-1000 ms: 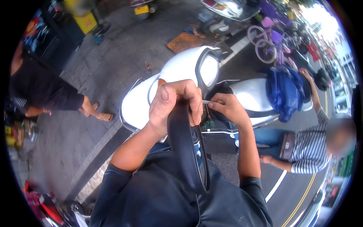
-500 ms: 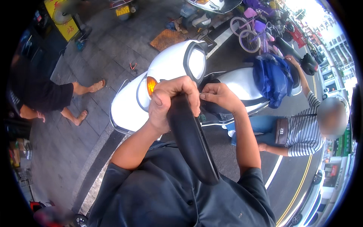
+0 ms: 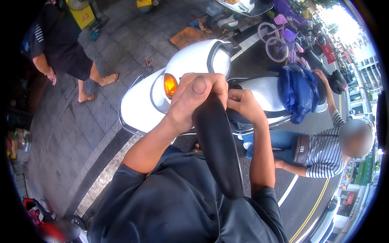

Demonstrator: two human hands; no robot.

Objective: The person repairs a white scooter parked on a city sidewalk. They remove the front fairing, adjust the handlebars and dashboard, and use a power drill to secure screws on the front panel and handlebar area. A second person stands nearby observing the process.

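Observation:
A black, curved rubber piece, like a tyre seen edge-on, hangs upright in front of my chest. My left hand is closed around its top, thumb uppermost. Just to the right, my right hand has its fingers curled in a pinch beside the piece; what the fingertips hold is hidden. Behind both hands stands a white scooter with an orange indicator, a silver-topped seat and a blue bundle draped on its rear.
A person in a striped top stands at my right, one hand at the scooter's rear. Another person in sandals is on the left paving. Pink bicycles, an orange board, pliers and a road lie beyond.
The black piece has turned, so its open loop no longer shows, and has shifted right with my left hand. The person at the left has moved farther away along the paving.

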